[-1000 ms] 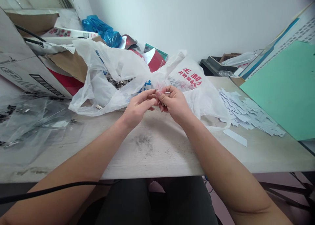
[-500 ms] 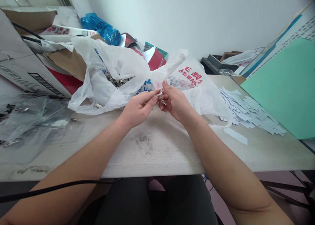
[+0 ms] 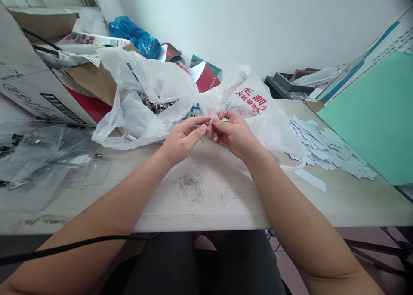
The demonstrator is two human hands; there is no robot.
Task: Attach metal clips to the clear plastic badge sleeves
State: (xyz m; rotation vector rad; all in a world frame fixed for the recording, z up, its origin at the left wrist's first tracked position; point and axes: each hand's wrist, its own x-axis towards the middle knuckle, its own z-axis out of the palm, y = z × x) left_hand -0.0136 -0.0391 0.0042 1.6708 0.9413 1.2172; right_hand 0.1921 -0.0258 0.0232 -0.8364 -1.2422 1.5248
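My left hand (image 3: pixel 183 141) and my right hand (image 3: pixel 234 135) meet above the table's middle, fingertips touching. A small pale piece (image 3: pixel 210 122) shows between their tips, too small to name. The right fingers curl around a small metal clip, now mostly hidden. Just behind my hands lies a crumpled white plastic bag (image 3: pixel 145 110) with red lettering, holding a heap of small metal parts (image 3: pixel 157 107). A black cable (image 3: pixel 77 240) crosses my left forearm.
A pile of white paper strips (image 3: pixel 325 147) and one loose strip (image 3: pixel 309 180) lie to the right, beside a green board (image 3: pixel 364 114). On the left are a cardboard box (image 3: pixel 32 77) and clear plastic sheets (image 3: pixel 45 159). A blue bag (image 3: pixel 135 37) sits behind.
My hands have drawn closer, and the fingertips now meet. The metal clip, visible between them earlier, is now mostly hidden by my right fingers.
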